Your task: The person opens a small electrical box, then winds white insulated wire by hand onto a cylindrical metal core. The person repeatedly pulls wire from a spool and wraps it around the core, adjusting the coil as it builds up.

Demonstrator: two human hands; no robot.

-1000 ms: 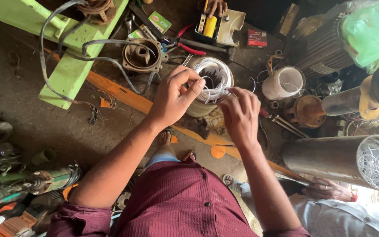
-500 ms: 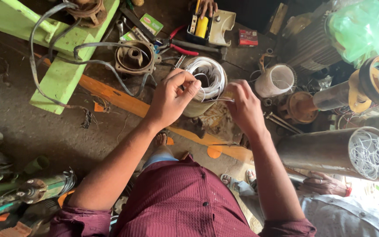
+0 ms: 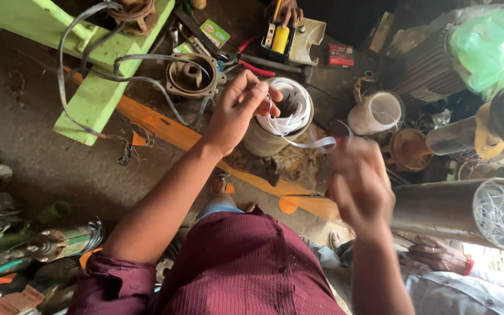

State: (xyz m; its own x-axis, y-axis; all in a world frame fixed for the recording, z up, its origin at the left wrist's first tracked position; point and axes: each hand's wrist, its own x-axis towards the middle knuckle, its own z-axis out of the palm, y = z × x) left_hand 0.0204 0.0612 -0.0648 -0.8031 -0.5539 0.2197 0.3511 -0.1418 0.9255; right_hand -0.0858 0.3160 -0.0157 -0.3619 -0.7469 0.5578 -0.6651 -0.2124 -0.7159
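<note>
Head view: I see the left hand [image 3: 237, 114] pinching a white strip [image 3: 307, 143] at the rim of the motor stator [image 3: 278, 125]. The strip runs rightward to the right hand [image 3: 360, 186] (blurred; grip undeterminable).

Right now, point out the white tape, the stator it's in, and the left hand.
white tape [image 3: 316, 143], head view, on the loose strip.
stator [image 3: 261, 142], head view, on its outer wall.
left hand [image 3: 237, 114], head view, back of the hand.
</note>
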